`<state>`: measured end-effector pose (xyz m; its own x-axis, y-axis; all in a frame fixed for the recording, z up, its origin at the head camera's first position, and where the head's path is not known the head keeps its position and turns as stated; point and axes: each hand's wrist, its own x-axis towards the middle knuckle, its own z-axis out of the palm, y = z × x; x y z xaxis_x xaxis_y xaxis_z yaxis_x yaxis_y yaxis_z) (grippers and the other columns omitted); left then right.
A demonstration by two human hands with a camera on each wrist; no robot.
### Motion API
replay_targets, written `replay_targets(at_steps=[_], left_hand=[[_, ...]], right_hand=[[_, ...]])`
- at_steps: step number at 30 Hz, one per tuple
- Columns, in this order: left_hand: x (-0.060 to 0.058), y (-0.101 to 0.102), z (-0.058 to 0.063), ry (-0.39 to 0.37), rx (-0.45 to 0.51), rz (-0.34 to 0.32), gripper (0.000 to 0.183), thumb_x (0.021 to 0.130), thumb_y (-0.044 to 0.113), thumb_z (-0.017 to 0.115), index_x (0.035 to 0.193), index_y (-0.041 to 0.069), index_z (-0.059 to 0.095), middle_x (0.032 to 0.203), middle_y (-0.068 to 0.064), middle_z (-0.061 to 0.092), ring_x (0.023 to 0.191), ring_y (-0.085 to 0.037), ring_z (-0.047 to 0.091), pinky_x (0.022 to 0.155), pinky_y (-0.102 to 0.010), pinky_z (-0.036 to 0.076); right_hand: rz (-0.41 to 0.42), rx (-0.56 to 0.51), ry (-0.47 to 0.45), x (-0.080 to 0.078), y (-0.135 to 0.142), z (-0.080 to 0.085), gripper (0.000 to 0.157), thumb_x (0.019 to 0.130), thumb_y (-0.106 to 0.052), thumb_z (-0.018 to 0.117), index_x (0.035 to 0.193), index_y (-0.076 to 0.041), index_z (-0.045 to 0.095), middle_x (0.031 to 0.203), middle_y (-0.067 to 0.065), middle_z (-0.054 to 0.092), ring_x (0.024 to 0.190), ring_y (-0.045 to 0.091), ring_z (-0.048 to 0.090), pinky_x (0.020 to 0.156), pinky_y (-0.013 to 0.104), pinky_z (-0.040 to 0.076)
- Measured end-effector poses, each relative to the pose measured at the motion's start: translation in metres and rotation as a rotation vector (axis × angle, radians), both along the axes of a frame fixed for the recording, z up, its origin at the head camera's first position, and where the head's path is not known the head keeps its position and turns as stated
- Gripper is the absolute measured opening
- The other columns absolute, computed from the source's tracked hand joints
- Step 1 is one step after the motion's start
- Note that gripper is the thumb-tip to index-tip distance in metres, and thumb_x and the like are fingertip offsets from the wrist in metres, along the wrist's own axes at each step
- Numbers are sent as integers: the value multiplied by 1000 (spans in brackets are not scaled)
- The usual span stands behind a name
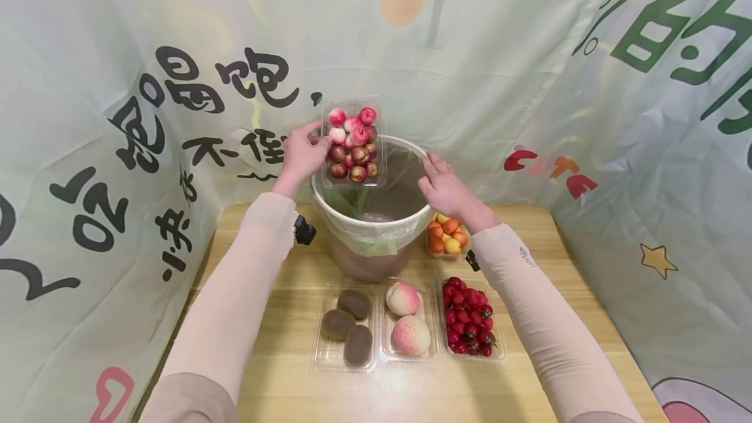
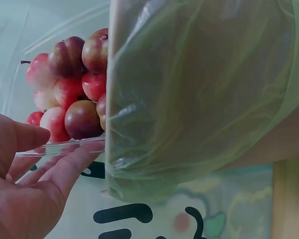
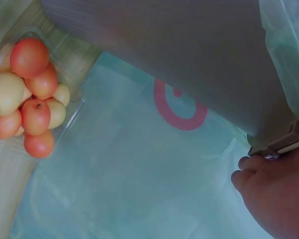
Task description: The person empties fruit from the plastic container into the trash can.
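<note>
The left hand [image 1: 305, 152] pinches the side of a clear tub [image 1: 380, 178], thumb on one face and fingers on the other. Plums and small pink-red fruits [image 1: 337, 135] fill the tub. It is tipped up at the back left of the mouth of a big bin [image 1: 370, 266]. The right hand [image 1: 446, 185] has its fingers bent over the right side of the bin's rim [image 1: 373, 221], where they grip it. A thin green bag [image 1: 382, 243] lines the bin.

This tub is not let go yet. I can see no other tub inside, but the bottom is hard to make out. Four more tubs sit outside, so the job looks near its start. Orange and yellow fruits [image 1: 451, 235] are just beside the bin. In front, from left to right, come three kiwis [image 1: 337, 325], two peaches [image 1: 411, 335] and lots of little red fruits [image 1: 469, 318].

The worktop [image 1: 282, 344] is pale wood. Light green cloth [image 1: 470, 64] hangs all around, with big black writing [image 1: 194, 80] and a yellow star [image 1: 658, 260].
</note>
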<state>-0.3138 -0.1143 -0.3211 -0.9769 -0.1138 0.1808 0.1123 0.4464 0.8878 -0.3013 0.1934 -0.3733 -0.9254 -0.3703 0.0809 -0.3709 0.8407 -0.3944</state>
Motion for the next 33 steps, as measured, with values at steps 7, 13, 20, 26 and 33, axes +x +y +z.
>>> replay_targets(at_steps=[7,13,20,26,33], left_hand=[[2,4,0,35,12,15,48,104,14,64,151,20,60,114,-20,78,80,-37,75,55,-18,54],[1,3,-7,83,27,44,49,103,13,63,151,18,60,130,-18,75,114,-29,75,83,-33,62],[-1,2,-11,75,35,74,50,102,14,63,152,18,58,127,-18,76,115,-28,75,84,-35,61],[-3,3,-11,92,66,84,49,102,16,65,151,18,60,130,-17,75,118,-26,74,94,-41,63],[-3,3,-12,94,93,74,50,103,14,64,152,20,58,138,-14,70,123,-23,72,97,-37,62]], right_hand=[[-6,4,-5,0,0,-2,71,106,-33,24,166,5,17,177,24,7,164,41,7,135,55,9],[-7,11,-1,0,0,-2,71,107,-34,23,166,5,17,177,24,7,164,42,7,135,54,8],[-11,0,-5,0,0,-2,71,107,-34,23,166,5,17,177,23,7,164,41,7,135,53,7],[-7,-2,-7,1,0,-1,71,107,-35,24,166,5,17,177,23,7,165,41,7,135,53,7],[-5,4,-8,1,-2,0,71,107,-34,24,166,5,17,177,23,6,164,42,7,134,56,9]])
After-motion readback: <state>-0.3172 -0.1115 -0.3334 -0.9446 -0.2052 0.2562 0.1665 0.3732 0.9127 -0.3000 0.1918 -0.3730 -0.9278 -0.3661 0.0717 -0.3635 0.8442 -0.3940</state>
